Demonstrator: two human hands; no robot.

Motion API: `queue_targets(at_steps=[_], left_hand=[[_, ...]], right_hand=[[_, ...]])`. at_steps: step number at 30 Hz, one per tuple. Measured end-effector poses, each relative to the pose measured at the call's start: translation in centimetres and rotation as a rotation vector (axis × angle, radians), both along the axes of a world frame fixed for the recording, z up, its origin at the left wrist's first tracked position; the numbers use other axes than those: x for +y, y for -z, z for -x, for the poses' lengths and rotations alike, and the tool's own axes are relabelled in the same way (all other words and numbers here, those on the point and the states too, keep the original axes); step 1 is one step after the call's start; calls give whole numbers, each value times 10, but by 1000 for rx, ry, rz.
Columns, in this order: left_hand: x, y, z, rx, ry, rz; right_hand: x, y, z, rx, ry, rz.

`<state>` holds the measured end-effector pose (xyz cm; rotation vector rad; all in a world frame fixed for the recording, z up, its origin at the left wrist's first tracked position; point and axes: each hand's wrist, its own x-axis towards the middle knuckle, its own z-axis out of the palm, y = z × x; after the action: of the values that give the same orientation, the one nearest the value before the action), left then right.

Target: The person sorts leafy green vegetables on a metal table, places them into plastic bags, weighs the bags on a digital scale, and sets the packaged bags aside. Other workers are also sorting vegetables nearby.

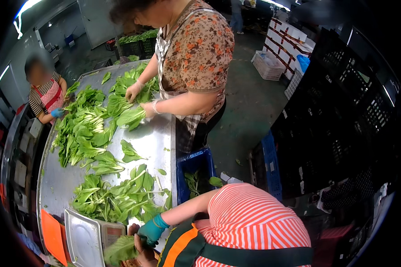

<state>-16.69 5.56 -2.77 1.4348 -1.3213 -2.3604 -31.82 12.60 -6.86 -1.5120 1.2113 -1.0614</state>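
Note:
At the bottom, my left hand (143,251), bare, holds a bunch of leafy greens (121,251), its leaves blurred and pointing left. My right hand (152,231), in a teal glove, presses in beside the stem end; its fingers are curled and what they grip is hidden. Just beyond lie loose greens (120,200) on a metal table (61,182). A longer heap of greens (83,133) with pale stems runs up the table. Left of my hands is a metal tray (83,237) on what looks like a weighing scale (113,232).
A co-worker (197,60) in a checked apron handles greens at the table's right edge; another (46,93) stands at its far left. At bottom left are an orange plastic container (53,233) and another person's sleeve (30,243). A blue lined bin (182,177) and stacked black crates (307,133) stand right.

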Motion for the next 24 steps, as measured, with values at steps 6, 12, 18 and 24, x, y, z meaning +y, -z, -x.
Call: queue_targets(at_steps=[6,12,18,24], left_hand=[[-16,49,-31,180,22,98],[-19,56,-25,168,68,221],[-26,64,-19,233,79,320],[-40,54,-17,458,-153,156]], right_hand=[[7,68,165,201,1230,-180],[22,131,236,1141,1395,-437],[22,132,242,1013,1380,-431],[2,65,197,-734,1248,-76]])
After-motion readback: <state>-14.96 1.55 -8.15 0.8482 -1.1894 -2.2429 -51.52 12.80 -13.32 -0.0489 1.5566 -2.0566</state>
